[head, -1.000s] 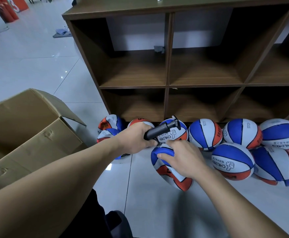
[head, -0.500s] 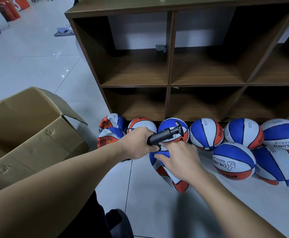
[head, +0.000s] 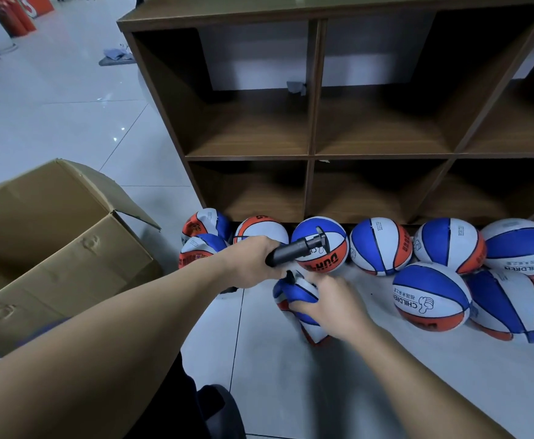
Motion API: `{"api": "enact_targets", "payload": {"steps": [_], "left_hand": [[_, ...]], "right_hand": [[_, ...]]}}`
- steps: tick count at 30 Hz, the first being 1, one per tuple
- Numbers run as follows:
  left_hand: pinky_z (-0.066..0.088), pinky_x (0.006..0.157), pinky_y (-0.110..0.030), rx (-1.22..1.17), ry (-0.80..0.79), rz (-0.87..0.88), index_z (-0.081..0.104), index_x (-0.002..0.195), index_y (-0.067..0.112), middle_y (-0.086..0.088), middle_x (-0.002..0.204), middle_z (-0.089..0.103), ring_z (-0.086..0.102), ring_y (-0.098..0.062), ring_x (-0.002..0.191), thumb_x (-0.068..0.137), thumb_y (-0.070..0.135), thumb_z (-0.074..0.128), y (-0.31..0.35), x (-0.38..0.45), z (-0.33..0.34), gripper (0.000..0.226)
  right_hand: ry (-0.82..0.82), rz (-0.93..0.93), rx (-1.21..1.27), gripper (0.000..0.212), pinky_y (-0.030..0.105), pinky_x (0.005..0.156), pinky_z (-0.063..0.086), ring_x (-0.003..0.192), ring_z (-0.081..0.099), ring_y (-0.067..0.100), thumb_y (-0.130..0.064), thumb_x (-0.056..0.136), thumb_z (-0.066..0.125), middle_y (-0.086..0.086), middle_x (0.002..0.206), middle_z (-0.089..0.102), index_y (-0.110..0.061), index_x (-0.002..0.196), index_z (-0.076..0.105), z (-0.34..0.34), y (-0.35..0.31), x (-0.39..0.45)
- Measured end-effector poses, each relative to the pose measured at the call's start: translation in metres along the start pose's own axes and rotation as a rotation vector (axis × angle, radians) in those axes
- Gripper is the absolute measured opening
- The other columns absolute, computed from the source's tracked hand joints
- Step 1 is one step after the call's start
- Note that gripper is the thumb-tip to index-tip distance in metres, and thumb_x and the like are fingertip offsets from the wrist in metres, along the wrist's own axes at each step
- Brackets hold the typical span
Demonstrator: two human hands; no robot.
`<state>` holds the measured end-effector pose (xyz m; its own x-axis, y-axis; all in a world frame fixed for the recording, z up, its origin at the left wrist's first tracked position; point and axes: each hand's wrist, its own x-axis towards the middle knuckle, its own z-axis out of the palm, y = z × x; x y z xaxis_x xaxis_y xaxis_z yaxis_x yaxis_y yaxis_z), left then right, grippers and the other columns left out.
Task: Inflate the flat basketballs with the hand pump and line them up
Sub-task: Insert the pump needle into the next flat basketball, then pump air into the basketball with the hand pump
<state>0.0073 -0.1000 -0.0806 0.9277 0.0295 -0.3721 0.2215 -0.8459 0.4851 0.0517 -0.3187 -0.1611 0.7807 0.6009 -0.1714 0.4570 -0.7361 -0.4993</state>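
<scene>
Pump (head: 294,251) barrel gripped by left hand (head: 253,261); limp flat ball (head: 297,299) pinched by right hand (head: 332,301) on floor, before inflated row (head: 381,245) along shelf (head: 315,122). Needle seating hidden. Risks judged: needle bent or popped out if soft ball twisted; neighbouring balls knocked rolling by pump handle.

"CHILDREN" w/ thumbs-up logo reads, rotated, on front-row basketball (head: 430,301) near the floor's right edge. Same word upside down on far-right ball (head: 521,247) by the shelf. Orange panel of ball behind pump (head: 321,245): inverted letters, unclear. Small print elsewhere illegible.
</scene>
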Motion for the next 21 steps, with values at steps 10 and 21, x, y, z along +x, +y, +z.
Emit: {"api": "enact_targets", "payload": {"steps": [10, 21], "left_hand": [[0.044, 0.059, -0.029, 0.154, -0.036, -0.074, 0.053, 0.083, 0.031, 0.001, 0.073, 0.059, 0.056, -0.017, 0.063, 0.101, 0.038, 0.069, -0.006, 0.007, -0.002, 0.026], [0.049, 0.066, -0.037, 0.315, -0.079, -0.051, 0.056, 0.083, 0.026, 0.000, 0.077, 0.060, 0.058, -0.022, 0.071, 0.100, 0.048, 0.066, -0.003, 0.015, 0.006, 0.029]], "right_hand": [[-0.078, 0.246, 0.369, 0.019, 0.033, 0.080, 0.060, 0.083, 0.075, 0.012, -0.040, 0.095, 0.075, -0.015, 0.078, 0.077, -0.028, 0.080, 0.076, 0.038, 0.040, 0.003], [0.097, 0.315, 1.020, 0.065, 0.042, 0.061, 0.060, 0.065, 0.067, 0.027, -0.073, 0.099, 0.050, 0.018, 0.095, 0.075, -0.011, 0.103, 0.070, -0.033, -0.019, 0.010]]}}
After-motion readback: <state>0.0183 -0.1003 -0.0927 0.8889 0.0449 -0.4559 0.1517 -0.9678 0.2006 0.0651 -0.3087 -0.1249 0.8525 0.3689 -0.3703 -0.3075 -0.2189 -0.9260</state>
